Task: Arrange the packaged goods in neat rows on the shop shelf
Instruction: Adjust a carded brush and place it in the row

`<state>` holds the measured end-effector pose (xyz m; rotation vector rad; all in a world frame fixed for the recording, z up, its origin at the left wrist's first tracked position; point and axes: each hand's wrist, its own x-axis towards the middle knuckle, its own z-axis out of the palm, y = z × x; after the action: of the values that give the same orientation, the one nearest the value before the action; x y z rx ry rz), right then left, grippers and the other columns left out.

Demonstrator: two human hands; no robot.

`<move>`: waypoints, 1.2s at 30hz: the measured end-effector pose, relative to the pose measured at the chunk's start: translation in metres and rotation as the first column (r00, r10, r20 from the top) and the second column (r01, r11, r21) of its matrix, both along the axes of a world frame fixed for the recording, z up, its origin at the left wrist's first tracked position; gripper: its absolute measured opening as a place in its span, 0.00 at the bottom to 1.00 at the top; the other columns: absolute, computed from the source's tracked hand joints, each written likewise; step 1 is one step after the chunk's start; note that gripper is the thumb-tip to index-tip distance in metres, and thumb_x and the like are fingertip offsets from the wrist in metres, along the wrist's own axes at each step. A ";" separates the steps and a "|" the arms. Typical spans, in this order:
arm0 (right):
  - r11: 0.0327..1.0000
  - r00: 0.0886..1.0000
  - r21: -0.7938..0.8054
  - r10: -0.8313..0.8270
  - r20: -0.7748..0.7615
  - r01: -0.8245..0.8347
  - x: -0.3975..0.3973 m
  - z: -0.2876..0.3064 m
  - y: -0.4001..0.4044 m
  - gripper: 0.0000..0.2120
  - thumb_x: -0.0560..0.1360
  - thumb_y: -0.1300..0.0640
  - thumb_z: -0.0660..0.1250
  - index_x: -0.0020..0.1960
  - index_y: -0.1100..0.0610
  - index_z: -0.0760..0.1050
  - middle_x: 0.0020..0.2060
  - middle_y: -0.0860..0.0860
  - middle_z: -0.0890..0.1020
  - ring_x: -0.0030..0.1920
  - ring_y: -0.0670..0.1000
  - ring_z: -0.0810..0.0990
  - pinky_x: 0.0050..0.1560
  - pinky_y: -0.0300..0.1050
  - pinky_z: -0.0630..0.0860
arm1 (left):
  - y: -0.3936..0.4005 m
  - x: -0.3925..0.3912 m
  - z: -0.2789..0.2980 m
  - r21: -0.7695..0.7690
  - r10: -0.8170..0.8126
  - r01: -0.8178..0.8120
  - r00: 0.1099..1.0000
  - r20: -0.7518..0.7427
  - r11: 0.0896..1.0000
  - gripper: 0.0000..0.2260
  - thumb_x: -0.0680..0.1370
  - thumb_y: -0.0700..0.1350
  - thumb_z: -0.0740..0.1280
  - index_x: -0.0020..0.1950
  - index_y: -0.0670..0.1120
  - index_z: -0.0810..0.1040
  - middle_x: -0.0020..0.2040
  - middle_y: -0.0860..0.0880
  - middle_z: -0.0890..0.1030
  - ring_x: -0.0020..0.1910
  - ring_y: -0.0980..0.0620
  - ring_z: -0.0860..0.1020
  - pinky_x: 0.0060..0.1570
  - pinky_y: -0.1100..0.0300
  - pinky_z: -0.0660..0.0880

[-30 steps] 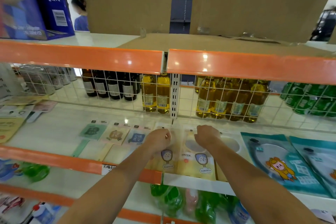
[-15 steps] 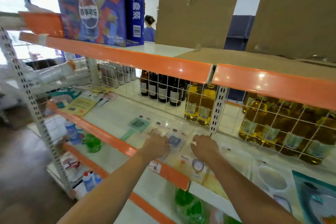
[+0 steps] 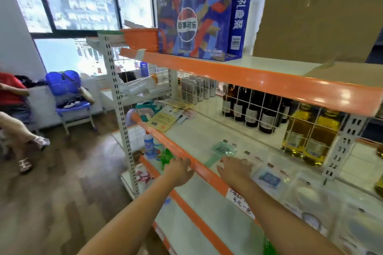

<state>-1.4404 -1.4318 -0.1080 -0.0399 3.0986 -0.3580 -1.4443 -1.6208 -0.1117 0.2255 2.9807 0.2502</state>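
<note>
Change: since half a second ago my view has swung left, and my left hand has come off the packets and out to the orange shelf edge, while my right hand stays on the shelf board.
Left hand: my fingers lie over the front lip of the orange shelf edge, loosely bent and touching it; nothing is held in them.
Right hand: palm down with fingers spread wide and flat on the white shelf board, holding nothing.
Packets: a green packet lies flat just beyond my right fingertips; a blue-printed packet lies just to the right of that hand, and clear pouches run on further right along the same board. All are blurred.
Price tag: a handwritten slip sits on the orange edge under my right forearm.
Further left of my left hand: yellow and pale flat packets lie loosely piled at the shelf's far end.
Behind my hands: a wire grid with dark bottles and yellow oil bottles beyond it.
Above: a blue cola carton on the top shelf, brown cardboard to its right.
</note>
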 end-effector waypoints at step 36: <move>0.986 0.984 -0.032 0.162 -0.080 -0.165 -0.306 -0.013 -0.209 0.16 0.80 0.51 0.55 0.63 0.59 0.70 0.60 0.57 0.74 0.61 0.57 0.72 0.58 0.49 0.71 | -0.179 -0.276 -0.004 0.084 0.184 -0.178 0.981 -0.069 0.980 0.19 0.80 0.54 0.57 0.68 0.47 0.68 0.64 0.44 0.72 0.63 0.43 0.70 0.58 0.49 0.71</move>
<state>-1.7465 -1.6404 -0.1214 -0.3144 3.1346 -0.4204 -1.7199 -1.7999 -0.1160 -0.0305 3.0727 0.3858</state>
